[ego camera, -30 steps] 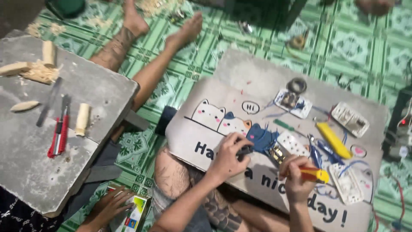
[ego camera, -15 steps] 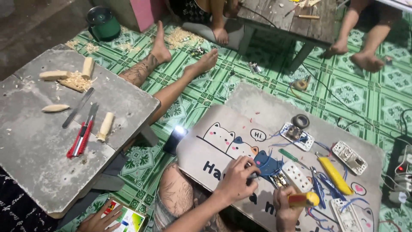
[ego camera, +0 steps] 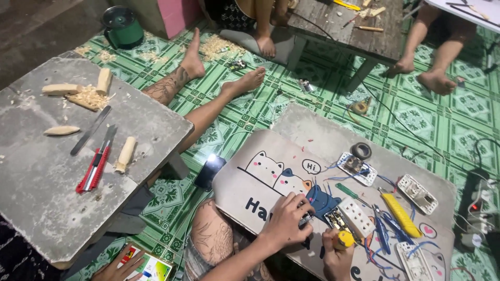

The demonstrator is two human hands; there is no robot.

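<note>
Yellow plastic showed in the right hand (ego camera: 336, 255), which was clenched around the handle of a screwdriver (ego camera: 344, 240) held upright, its tip aimed at the opened white socket block (ego camera: 350, 218) just beyond the knuckles. Beside it, the left hand (ego camera: 286, 221) was closed on a small dark part (ego camera: 305, 220) pressed against the near end of that block, steadying it on the cartoon-cat surface (ego camera: 255, 182). To drive the screw well, I judged the block needed to stay pinned flat while the driver stood square to the screw head, with firm downward pressure so the tip would not skip onto the loose blue wires (ego camera: 383, 234) just past the right hand. Farther out from the hands lay a green-handled screwdriver (ego camera: 351, 192), a yellow ribbed tool (ego camera: 401, 214), another white socket plate (ego camera: 416, 193), a small wired board (ego camera: 357, 167) and a roll of black tape (ego camera: 360, 151). Well off to the left hand's side, a grey slab (ego camera: 47, 208) carried a red utility knife (ego camera: 94, 166), a file (ego camera: 91, 130) and carved wood pieces (ego camera: 125, 154). Another person's bare legs (ego camera: 208, 99) stretched across the green patterned floor mat (ego camera: 432, 119) between.
</note>
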